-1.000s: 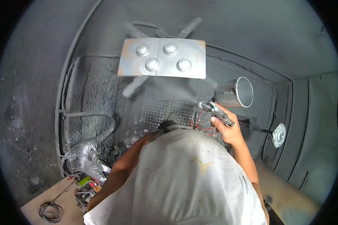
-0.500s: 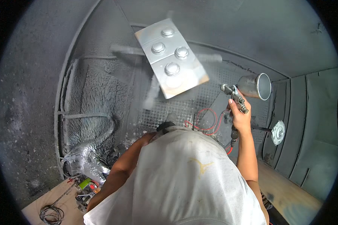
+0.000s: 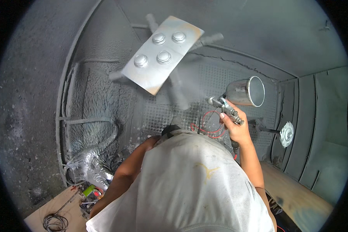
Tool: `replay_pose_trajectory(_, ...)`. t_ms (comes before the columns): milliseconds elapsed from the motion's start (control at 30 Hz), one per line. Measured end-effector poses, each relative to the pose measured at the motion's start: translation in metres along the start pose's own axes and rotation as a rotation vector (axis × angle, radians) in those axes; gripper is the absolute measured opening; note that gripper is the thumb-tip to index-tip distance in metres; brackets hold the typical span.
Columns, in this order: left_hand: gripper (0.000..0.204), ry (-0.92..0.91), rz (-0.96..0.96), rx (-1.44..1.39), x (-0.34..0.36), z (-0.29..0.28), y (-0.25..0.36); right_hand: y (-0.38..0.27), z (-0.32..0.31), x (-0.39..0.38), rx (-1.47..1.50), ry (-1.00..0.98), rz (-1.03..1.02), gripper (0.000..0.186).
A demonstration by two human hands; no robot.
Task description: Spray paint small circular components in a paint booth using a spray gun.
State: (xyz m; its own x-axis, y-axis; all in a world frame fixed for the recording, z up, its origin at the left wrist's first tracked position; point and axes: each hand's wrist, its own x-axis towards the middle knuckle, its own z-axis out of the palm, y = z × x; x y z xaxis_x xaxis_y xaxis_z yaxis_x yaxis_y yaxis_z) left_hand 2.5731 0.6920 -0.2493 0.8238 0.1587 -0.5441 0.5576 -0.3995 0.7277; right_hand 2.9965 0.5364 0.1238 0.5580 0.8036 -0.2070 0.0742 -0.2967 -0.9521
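Observation:
My right hand (image 3: 239, 125) is closed around a spray gun (image 3: 227, 110), with a metal paint cup (image 3: 245, 92) fixed on it. The gun's nozzle points left toward a flat rectangular panel (image 3: 165, 45), and a faint mist hangs between them. Several hex-head bolts stand up from the panel's face, coated silver like most of it; two of its corners show a brownish tint. Beneath the panel are the blurred arms of a grey stand (image 3: 178, 91). My left hand (image 3: 154, 141) is low by my waist near a dark object (image 3: 170, 130); its fingers are hidden.
A red air hose (image 3: 212, 133) loops on the perforated floor. Grey-coated walls enclose the space. To the right, a round white-coated disc (image 3: 286, 134) sits on a rod. Crumpled silvery sheeting (image 3: 91, 166) lies left, above a board with coiled wire (image 3: 55, 222) and small items.
The panel has turned on its stand, its long side now slanting from upper right to lower left. My right hand and the spray gun have moved left. My left arm has barely moved.

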Motion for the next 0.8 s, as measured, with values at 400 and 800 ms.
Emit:
replay_pose_trajectory(400,0.069,-0.088,-0.205,0.003,-0.025,-0.048,0.071,-0.008,-0.006,0.010,-0.003,0.162,-0.091,0.050)
replay_pose_trajectory(800,0.057,0.008,-0.129,0.274,-0.028,-0.043,0.045,-0.015,-0.006,0.021,-0.041,0.213,-0.104,0.050)
